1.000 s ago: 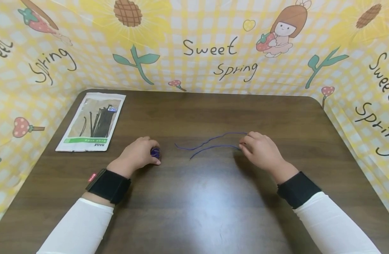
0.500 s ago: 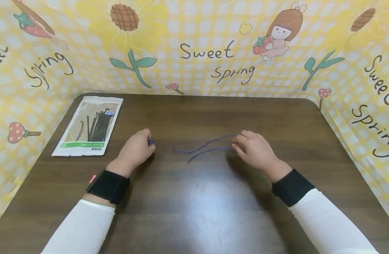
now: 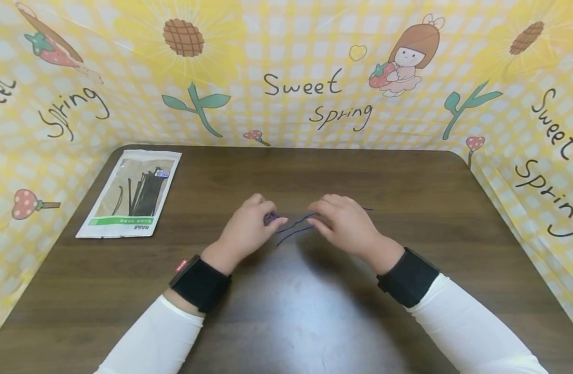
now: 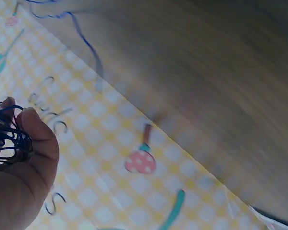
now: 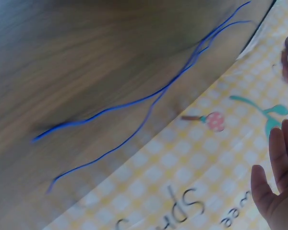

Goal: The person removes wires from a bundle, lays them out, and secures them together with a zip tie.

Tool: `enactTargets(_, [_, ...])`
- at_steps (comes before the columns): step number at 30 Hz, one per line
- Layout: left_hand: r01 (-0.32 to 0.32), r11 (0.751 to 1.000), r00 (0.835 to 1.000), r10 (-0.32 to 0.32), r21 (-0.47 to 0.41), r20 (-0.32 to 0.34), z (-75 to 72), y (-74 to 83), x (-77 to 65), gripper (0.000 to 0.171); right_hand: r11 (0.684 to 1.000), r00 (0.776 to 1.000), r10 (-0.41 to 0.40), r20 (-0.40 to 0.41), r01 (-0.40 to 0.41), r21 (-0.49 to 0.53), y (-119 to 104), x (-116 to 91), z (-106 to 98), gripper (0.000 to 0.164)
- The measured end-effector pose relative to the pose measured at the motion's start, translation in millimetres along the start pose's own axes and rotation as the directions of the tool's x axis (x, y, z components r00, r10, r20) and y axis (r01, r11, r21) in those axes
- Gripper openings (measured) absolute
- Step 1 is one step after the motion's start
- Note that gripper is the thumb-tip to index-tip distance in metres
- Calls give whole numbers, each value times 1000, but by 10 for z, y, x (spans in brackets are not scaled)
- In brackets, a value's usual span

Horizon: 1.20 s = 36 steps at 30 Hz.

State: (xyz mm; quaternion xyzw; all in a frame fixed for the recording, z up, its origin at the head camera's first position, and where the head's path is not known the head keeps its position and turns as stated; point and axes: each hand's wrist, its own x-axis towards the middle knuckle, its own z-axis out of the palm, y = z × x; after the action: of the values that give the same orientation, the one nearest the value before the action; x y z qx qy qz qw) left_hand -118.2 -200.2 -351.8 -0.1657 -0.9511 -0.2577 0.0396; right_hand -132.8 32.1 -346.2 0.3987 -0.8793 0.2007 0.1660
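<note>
My left hand (image 3: 246, 228) holds a small coiled bundle of dark blue wire (image 3: 270, 218) between thumb and curled fingers. Its loops (image 4: 9, 139) stand out at the fingertips in the left wrist view. To the right, my right hand (image 3: 347, 221) hovers over two loose blue wires (image 3: 293, 236) lying on the table. Seen from the right wrist, its fingers (image 5: 281, 163) are extended with nothing between them. There the two wire strands (image 5: 125, 102) cross midway and spread apart at their ends. One wire end shows beyond the right hand in the head view.
A white-edged packet (image 3: 127, 195) with a window, black strips and a green band lies at the table's back left. Yellow checked cloth (image 3: 302, 124) rises around the dark wooden table (image 3: 286, 176) at the back and sides.
My left hand has moved right with the wire bundle, close to the loose wires. My right hand has moved left along them, so a wire end now shows on its right.
</note>
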Motion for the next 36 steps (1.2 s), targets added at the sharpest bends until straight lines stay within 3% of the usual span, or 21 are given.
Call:
enactTargets(6, [-83, 996, 995, 81, -32, -63, 126, 177, 64, 11, 996, 996, -48, -69, 53, 72, -124, 86, 60, 16])
enactTargets(11, [-108, 990, 989, 98, -94, -108, 163, 238, 69, 4, 992, 994, -44, -100, 56, 117, -152, 97, 75, 14])
enactTargets(17, [-118, 988, 990, 109, -101, -93, 174, 276, 63, 9, 993, 994, -13, -105, 25, 115, -170, 95, 80, 13])
enactTargets(27, [-116, 987, 993, 116, -115, -12, 183, 322, 43, 30, 998, 994, 4, -111, 4, 66, -196, 114, 93, 7])
enactTargets(33, [-173, 981, 984, 169, -84, -55, 195, 303, 13, 23, 995, 997, 35, -63, -29, 97, -198, 109, 85, 6])
enactTargets(36, [-177, 981, 984, 174, -76, -43, 199, 294, 3, 19, 993, 997, 62, -38, -58, 100, -190, 92, 77, 7])
